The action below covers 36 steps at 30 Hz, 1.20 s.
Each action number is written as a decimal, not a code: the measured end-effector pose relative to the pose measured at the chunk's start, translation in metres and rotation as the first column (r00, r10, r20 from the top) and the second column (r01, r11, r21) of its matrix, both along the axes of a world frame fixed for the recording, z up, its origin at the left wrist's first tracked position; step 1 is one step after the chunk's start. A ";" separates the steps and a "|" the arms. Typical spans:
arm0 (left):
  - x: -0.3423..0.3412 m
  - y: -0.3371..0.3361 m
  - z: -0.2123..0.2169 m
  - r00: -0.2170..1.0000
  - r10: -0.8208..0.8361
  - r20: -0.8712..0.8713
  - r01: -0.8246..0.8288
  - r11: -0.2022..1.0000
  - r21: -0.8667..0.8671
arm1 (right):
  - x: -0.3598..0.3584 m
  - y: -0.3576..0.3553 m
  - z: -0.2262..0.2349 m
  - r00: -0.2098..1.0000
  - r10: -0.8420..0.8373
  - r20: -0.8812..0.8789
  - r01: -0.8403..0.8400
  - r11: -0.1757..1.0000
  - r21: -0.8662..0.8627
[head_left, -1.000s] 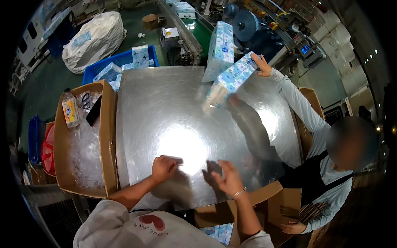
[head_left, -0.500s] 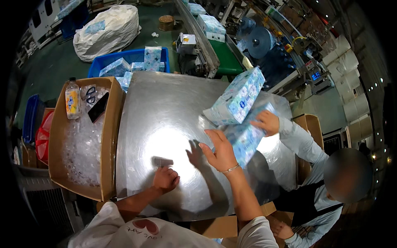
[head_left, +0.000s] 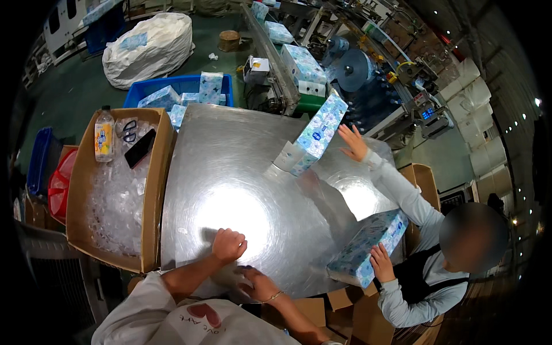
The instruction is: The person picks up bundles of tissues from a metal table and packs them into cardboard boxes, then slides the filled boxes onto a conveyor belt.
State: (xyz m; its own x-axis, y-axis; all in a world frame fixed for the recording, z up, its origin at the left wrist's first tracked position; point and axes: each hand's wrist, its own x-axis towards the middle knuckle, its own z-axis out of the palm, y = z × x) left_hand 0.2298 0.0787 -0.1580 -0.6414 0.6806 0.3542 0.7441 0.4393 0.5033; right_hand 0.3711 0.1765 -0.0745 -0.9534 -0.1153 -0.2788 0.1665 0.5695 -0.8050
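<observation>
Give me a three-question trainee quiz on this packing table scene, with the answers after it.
1. True or false: the person's left hand rests as a closed fist on the metal table.
2. Which item lies in the cardboard box on the left? A) a drinks bottle B) a hammer C) a shoe
3. Fill in: the co-worker's nearer hand rests on a blue patterned ____ at the table's edge.

Key:
1. True.
2. A: the drinks bottle lies at the box's far end, by a dark phone.
3. Package: the blue patterned package. The right hand lies flat, empty.
</observation>
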 end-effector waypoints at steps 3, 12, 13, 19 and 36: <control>0.000 -0.001 0.006 1.000 -0.010 0.023 0.011 0.999 -0.050 | 0.015 -0.008 0.013 0.992 0.059 0.110 -0.063 0.997 0.041; 0.002 0.001 0.000 0.993 0.011 -0.116 -0.009 1.000 0.014 | 0.020 -0.008 0.011 0.995 0.000 0.102 -0.028 0.962 0.273; 0.002 0.003 -0.001 0.993 0.012 -0.122 -0.009 1.000 0.024 | 0.017 -0.007 0.016 0.996 -0.012 0.091 -0.015 0.956 0.293; 0.002 -0.002 0.002 0.999 0.000 -0.048 -0.004 0.996 -0.089 | 0.010 -0.017 0.036 0.990 -0.063 0.129 0.028 0.967 0.254; 0.003 -0.002 0.011 1.000 -0.010 -0.014 0.006 0.978 -0.211 | 0.027 -0.057 0.013 0.992 0.058 0.108 -0.083 0.967 0.241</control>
State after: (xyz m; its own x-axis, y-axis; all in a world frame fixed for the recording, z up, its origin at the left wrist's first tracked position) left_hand 0.2326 0.0765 -0.1473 -0.6314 0.7460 0.2117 0.7547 0.5283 0.3890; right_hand 0.3981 0.1195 -0.0614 -0.9114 -0.0975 -0.3999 0.1914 0.7598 -0.6213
